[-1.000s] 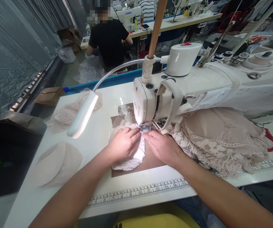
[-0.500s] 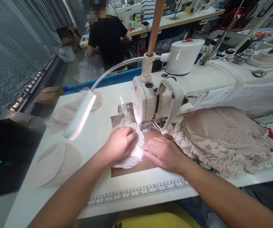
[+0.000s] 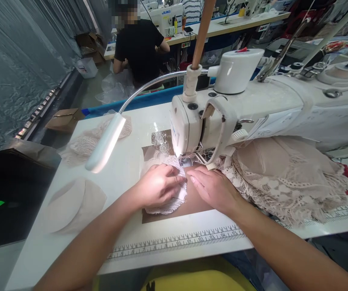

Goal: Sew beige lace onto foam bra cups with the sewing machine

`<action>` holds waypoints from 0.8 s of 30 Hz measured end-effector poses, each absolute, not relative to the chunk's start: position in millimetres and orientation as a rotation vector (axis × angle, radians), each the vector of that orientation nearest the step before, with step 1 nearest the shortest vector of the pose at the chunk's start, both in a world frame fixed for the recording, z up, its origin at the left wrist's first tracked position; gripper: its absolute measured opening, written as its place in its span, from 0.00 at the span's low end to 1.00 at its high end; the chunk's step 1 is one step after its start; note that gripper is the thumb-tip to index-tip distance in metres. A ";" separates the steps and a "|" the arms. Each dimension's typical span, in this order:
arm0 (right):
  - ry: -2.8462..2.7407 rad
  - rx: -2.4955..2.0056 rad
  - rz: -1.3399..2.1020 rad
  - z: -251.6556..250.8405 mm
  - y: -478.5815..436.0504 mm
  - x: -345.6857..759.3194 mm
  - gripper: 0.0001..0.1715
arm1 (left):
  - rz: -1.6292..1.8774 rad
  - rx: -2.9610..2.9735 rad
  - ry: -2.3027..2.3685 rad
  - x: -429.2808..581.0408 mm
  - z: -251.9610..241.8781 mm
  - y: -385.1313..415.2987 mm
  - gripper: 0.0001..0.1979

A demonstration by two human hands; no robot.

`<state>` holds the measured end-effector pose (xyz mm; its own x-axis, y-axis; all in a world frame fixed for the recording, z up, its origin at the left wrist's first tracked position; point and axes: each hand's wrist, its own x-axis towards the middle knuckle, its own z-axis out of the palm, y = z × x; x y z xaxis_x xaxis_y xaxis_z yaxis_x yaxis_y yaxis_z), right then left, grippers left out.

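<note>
A pale lace fabric piece [image 3: 169, 207] with a scalloped edge lies under the needle area of a white sewing machine [image 3: 187, 121], beside its presser foot [image 3: 186, 162]. My left hand [image 3: 160, 186] is on the lace, its fingers bunched and closed at the right edge of the piece; what its fingertips pinch is partly hidden. My right hand [image 3: 214, 188] lies on the brown sheet [image 3: 198, 202], fingers stretched out and fairly flat, tips just in front of the presser foot. It appears to hold nothing.
Gathered beige lace fabric [image 3: 283, 178] is heaped right of the needle. Cut fabric pieces [image 3: 73, 204] and a lace pile [image 3: 84, 145] lie at left. A lamp [image 3: 107, 143] hangs over the table, whose front edge carries a printed ruler [image 3: 180, 243]. A person [image 3: 139, 48] sits beyond.
My left fingers have reached right to the lace's edge. My right hand has slid forward, nearer the presser foot. The view has shifted slightly.
</note>
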<state>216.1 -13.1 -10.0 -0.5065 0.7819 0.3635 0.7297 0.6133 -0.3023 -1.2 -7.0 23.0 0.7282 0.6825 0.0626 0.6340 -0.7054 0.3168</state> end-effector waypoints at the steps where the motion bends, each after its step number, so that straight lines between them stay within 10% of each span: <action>1: -2.368 -1.145 0.182 -9.0 -13.4 216.5 0.15 | 0.286 2.630 1.100 -3.9 29.1 -6.1 0.16; 8: -2.542 -0.859 0.416 -2.7 -20.7 215.3 0.13 | -0.131 2.250 2.050 -32.8 52.6 -3.4 0.16; 16: -2.650 -0.808 0.430 -3.2 -23.2 213.9 0.14 | 0.722 1.338 1.438 -40.7 21.8 -19.6 0.16; 24: -2.574 -0.879 0.361 -4.0 -21.0 215.5 0.15 | 0.671 0.915 1.156 -25.9 16.5 -15.3 0.20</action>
